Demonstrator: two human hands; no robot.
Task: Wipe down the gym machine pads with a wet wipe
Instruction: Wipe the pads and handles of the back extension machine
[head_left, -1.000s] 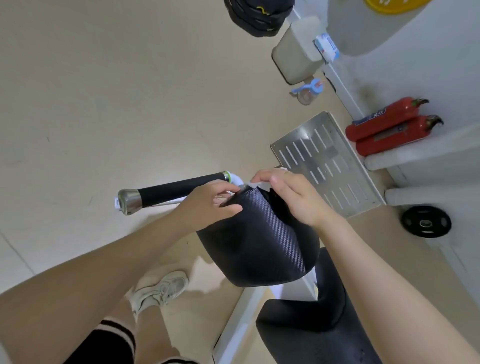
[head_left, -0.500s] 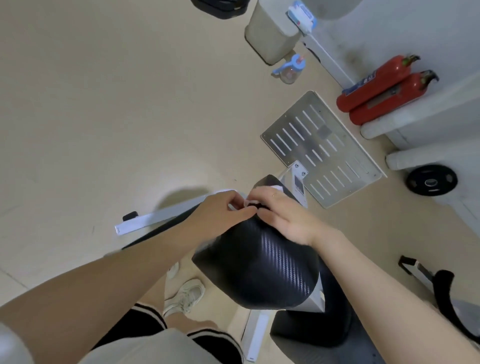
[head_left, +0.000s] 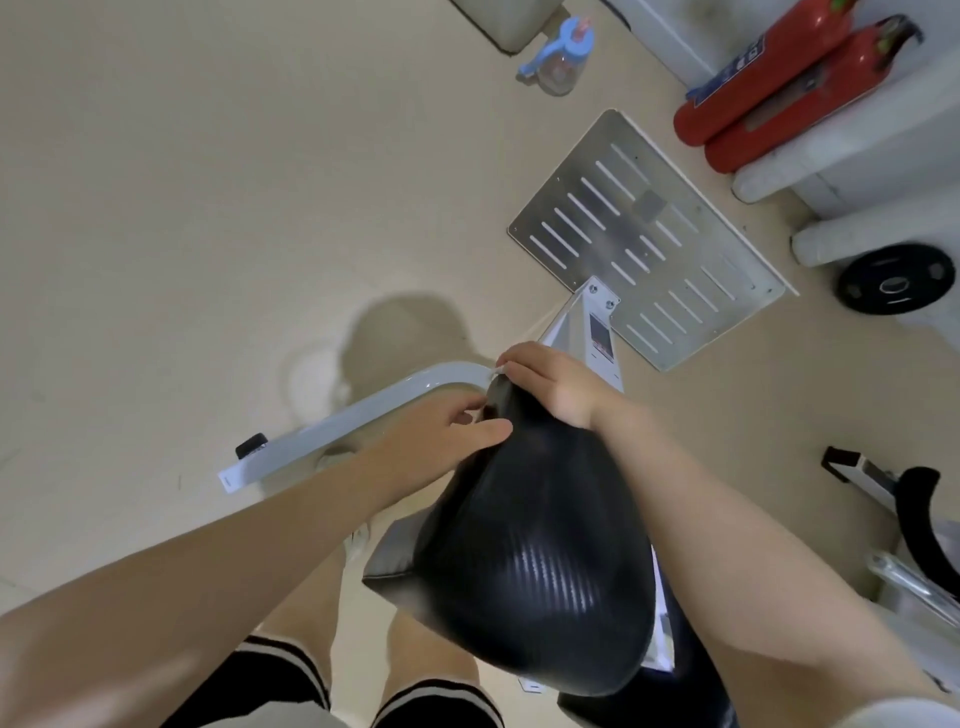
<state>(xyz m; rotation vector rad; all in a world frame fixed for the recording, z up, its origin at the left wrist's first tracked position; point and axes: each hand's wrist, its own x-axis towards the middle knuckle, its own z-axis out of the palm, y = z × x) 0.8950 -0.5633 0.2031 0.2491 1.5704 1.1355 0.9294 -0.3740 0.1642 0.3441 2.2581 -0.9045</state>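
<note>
A black carbon-weave pad of the gym machine fills the middle of the view, seen from above. At its far top edge my right hand pinches a small white wet wipe, of which only a corner shows. My left hand rests against the pad's upper left side, fingers curled at the same edge beside the wipe; whether it also holds the wipe is hidden. Both forearms reach in from the bottom corners.
The machine's white frame bar runs left from the pad; a slotted metal footplate lies beyond. Two red fire extinguishers, a black weight plate, a blue-capped bottle and a second black pad sit around the floor.
My view has tilted down and closer over the pad, so my legs and shorts show below. Both hands have stayed at the pad's top edge, the right one shifting slightly further along it.
</note>
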